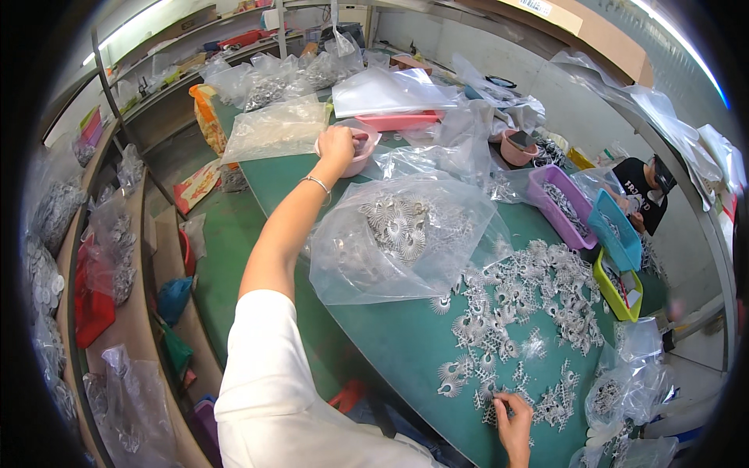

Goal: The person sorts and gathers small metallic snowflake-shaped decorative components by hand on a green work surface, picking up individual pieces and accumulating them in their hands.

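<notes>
the person's left hand is reaching far across the green table, fingers curled over the rim of a pink plastic bowl; whether it is gripping anything cannot be told. the right hand is resting with narrow, bent fingers on small silver fan-shaped metal parts scattered at the near edge. a clear plastic bag of the same parts is lying between them. the stretched forearm could be dragging that bag, likely spilling parts; pieces near the edge might slide off.
</notes>
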`<state>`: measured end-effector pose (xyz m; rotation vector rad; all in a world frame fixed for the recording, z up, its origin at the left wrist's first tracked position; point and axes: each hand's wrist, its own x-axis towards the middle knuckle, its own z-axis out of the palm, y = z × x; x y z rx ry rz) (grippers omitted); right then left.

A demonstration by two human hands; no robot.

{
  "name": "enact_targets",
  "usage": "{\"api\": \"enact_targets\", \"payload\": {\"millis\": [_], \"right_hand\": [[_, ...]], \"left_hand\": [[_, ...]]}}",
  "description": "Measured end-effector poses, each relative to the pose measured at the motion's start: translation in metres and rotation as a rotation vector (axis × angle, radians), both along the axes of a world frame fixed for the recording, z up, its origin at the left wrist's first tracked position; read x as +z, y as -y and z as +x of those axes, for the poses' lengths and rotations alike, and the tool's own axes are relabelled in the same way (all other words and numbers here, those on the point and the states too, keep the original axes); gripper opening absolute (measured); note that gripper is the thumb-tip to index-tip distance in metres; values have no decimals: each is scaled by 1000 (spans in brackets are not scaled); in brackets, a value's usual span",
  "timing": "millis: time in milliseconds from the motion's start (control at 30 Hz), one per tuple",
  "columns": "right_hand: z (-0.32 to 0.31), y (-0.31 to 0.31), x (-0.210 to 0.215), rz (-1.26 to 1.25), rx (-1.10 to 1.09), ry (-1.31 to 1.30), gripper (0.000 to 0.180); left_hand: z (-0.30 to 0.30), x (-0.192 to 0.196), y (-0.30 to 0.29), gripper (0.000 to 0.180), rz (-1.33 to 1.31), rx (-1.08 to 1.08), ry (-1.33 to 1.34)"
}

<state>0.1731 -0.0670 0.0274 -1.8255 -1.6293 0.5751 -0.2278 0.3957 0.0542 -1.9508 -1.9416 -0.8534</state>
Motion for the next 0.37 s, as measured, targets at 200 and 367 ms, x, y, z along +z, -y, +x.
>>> {"api": "enact_targets", "payload": {"millis": [200, 367], "right_hand": [[-5, -8, -3, 54, 91, 19, 9], [-13, -12, -3, 44, 137, 19, 9]], "left_hand": [[7, 35, -9, 16, 74, 132, 535], [-5, 37, -32, 22, 22, 105, 226]]}}
